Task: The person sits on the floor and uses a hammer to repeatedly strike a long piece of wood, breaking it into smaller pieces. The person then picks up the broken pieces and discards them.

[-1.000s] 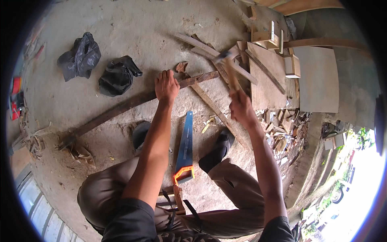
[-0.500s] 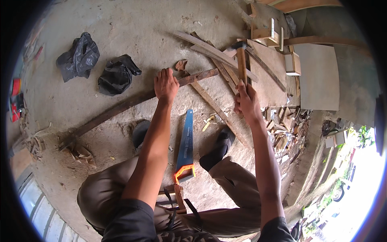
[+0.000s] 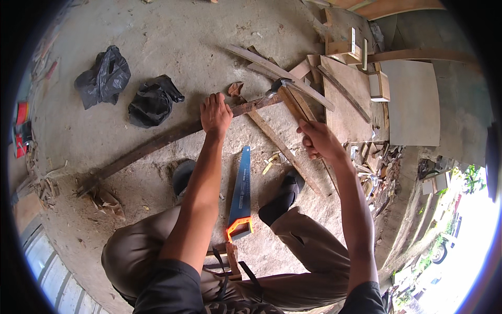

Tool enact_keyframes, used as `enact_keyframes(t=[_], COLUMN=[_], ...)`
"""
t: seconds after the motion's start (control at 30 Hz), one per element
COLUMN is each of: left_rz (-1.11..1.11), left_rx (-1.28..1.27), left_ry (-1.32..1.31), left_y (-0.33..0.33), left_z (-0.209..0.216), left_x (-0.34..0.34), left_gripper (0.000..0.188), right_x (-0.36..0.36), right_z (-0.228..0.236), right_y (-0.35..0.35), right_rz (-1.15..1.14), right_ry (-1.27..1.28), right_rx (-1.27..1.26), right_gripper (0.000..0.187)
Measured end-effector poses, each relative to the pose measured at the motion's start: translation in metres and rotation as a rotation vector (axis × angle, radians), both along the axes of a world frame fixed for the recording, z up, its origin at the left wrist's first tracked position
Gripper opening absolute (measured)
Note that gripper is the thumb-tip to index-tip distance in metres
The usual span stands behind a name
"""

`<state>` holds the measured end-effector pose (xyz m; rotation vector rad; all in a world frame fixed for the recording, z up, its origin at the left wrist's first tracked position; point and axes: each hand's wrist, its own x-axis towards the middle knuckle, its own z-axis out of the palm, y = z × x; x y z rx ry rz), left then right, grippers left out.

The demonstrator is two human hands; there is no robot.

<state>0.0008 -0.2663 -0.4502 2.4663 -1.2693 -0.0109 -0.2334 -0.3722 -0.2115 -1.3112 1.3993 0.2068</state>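
A long dark wooden strip [image 3: 151, 148] lies slantwise over the floor, its right end raised toward the loose planks. My left hand [image 3: 216, 115] is closed over it, a little short of that end. In my right hand [image 3: 320, 139] is a hammer [image 3: 294, 103], gripped by its wooden handle. The hammer's dark head is at the strip's right end; whether it touches the wood I cannot tell. Between my feet lies a handsaw [image 3: 240, 191] with a blue blade and orange handle, away from both hands.
Two crumpled black plastic bags [image 3: 156, 101] lie at the left. Loose planks [image 3: 261, 58] and a flat board [image 3: 345, 94] are beyond my right hand, with small wooden boxes [image 3: 379, 86] behind. Wood scraps [image 3: 372, 159] pile up at the right. A thin strip [image 3: 285, 150] crosses near my right foot.
My right hand has swung the hammer down and left, bringing its head from above the planks to the strip's right end. The left hand has stayed on the strip.
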Motion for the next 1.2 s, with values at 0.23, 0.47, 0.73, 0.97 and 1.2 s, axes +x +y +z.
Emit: enact_keyframes(t=[0.23, 0.47, 0.73, 0.97, 1.2], left_rz=[0.013, -0.001, 0.004, -0.003, 0.005], left_rx=[0.027, -0.003, -0.007, -0.034, 0.012], left_ry=[0.01, 0.01, 0.003, -0.008, -0.024], left_y=[-0.004, 0.006, 0.001, -0.002, -0.001], left_z=[0.006, 0.0, 0.003, 0.0, 0.003], left_x=[-0.003, -0.005, -0.001, -0.004, -0.003], left_gripper=[0.022, 0.021, 0.018, 0.017, 0.014], right_x=[0.01, -0.015, -0.003, -0.004, 0.017], right_z=[-0.02, 0.004, 0.0, 0.008, 0.004], right_y=[-0.016, -0.041, -0.043, -0.064, -0.019], right_rz=[-0.267, -0.089, -0.076, -0.321, 0.104], right_ry=[-0.187, -0.054, -0.029, -0.137, 0.013], right_rx=[-0.054, 0.19, 0.191, 0.029, 0.038], right_gripper=[0.043, 0.041, 0.044, 0.038, 0.04])
